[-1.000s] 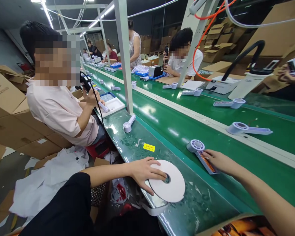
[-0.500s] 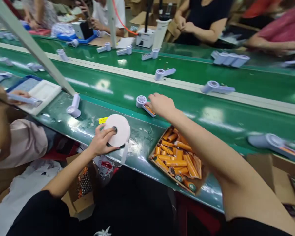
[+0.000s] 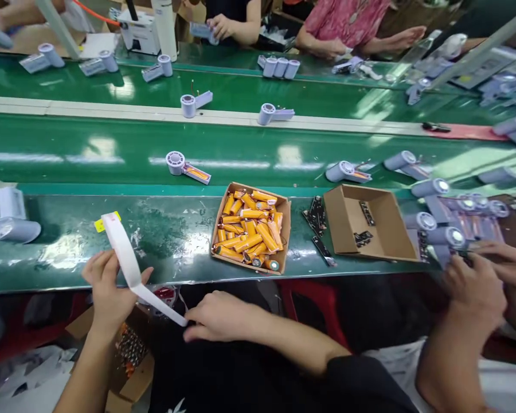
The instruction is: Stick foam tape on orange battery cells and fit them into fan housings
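My left hand (image 3: 112, 287) grips a roll of white tape (image 3: 122, 246), held on edge at the near side of the green bench. A strip of the tape (image 3: 161, 305) runs down from the roll to my right hand (image 3: 219, 316), whose fingers pinch its free end in front of my body. A yellow label (image 3: 107, 221) lies under the far edge of the roll. Beyond, on the green belt (image 3: 124, 137), lies a pale fan housing (image 3: 176, 163) with an orange battery in its open handle.
A cardboard box of orange batteries (image 3: 251, 229) stands on the bench. Right of it are black circuit boards (image 3: 316, 215) and an open cardboard box (image 3: 370, 221). A co-worker's hands (image 3: 477, 275) work at far right. Another pale housing (image 3: 12, 218) lies at left.
My right hand has left the fan housing on the belt and come back to the tape's free end. The roll has been turned on edge. The view has swung right.
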Motion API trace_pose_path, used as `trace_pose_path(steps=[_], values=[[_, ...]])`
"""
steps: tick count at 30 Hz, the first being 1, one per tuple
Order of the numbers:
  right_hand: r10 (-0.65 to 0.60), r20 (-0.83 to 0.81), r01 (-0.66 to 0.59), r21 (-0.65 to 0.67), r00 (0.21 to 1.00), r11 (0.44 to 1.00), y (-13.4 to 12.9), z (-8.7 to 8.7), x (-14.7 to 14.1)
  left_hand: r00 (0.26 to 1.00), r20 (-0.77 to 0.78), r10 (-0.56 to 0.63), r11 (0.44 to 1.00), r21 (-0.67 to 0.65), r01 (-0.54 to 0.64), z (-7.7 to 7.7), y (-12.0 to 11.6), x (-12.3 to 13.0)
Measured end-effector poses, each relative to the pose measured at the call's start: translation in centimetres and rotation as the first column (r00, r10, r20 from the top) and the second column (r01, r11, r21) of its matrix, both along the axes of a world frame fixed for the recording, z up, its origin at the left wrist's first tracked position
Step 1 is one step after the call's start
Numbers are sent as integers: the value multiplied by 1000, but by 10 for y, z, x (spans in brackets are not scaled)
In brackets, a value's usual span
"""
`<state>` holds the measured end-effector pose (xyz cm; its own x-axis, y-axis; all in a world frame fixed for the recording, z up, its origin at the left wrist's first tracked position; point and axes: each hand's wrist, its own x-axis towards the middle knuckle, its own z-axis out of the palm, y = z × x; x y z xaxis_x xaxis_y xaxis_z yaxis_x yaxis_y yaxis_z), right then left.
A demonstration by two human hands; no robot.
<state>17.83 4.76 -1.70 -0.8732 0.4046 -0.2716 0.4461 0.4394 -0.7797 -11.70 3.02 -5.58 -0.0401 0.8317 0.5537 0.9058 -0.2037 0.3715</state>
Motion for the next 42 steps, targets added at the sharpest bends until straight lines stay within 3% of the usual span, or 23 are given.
trace_pose_path(steps=[2, 4, 5, 7, 10, 12, 13, 15, 17, 20, 23, 25, 27, 29, 30, 32, 35, 37, 39, 42], values=[[-19, -5, 20, 129, 1000, 991, 37, 21, 29, 1000, -3, -24, 999, -47, 24, -2, 7, 1], [-210, -9, 198, 374, 978, 906, 85, 40, 55, 996, -47, -73, 996, -55, 71, -2, 14, 6], [-261, 38, 210, 486, 965, 848, 110, 44, 64, 992, -71, -106, 993, -54, 102, -3, 17, 9], [-307, 170, 141, 620, 937, 772, 152, 42, 72, 980, -110, -165, 985, -64, 159, -5, 23, 18], [-277, 168, 129, 589, 946, 798, 180, 27, 72, 967, -146, -210, 975, -110, 195, -6, 27, 30], [-304, -55, 298, 425, 951, 855, 174, 24, 74, 960, -168, -223, 970, -141, 200, -2, 25, 36], [-370, -195, 414, 294, 908, 862, 166, 27, 76, 956, -182, -232, 967, -152, 205, 1, 23, 38], [-545, -391, 590, -6, 742, 808, 143, 39, 79, 944, -209, -256, 960, -167, 223, 9, 17, 40], [-657, -448, 665, -166, 607, 728, 119, 53, 77, 931, -238, -276, 956, -165, 241, 18, 11, 43], [-646, -433, 694, -63, 629, 717, 92, 64, 63, 916, -300, -267, 962, -133, 237, 28, 4, 46], [-602, -372, 653, 14, 706, 757, 82, 58, 42, 894, -374, -245, 969, -89, 229, 35, -1, 48], [-599, -341, 616, -68, 725, 785, 78, 47, 31, 882, -414, -224, 974, -60, 219, 40, -2, 47], [-619, -329, 571, -239, 713, 785, 72, 35, 20, 876, -441, -195, 980, -45, 196, 44, -3, 47], [-680, -328, 534, -436, 656, 725, 62, 23, 10, 872, -459, -169, 985, -41, 169, 48, -8, 48], [-734, -332, 536, -519, 592, 666, 57, 19, 6, 879, -452, -152, 988, -41, 150, 48, -12, 51], [-850, -356, 575, -627, 388, 525, 47, 15, 3, 913, -391, -114, 994, -42, 106, 46, -27, 58], [-878, -477, 724, -593, 37, 352, 49, 31, 19, 959, -252, -126, 986, -139, 93, 34, -52, 72], [-815, -577, 847, -461, -58, 266, 61, 49, 38, 962, -232, -141, 964, -255, 80, 26, -55, 76], [-795, -607, 892, -365, -12, 266, 78, 64, 54, 945, -245, -216, 915, -389, 108, 23, -40, 67], [-823, -539, 881, -283, 180, 378, 95, 69, 68, 898, -176, -403, 809, -527, 260, 30, 5, 21]])
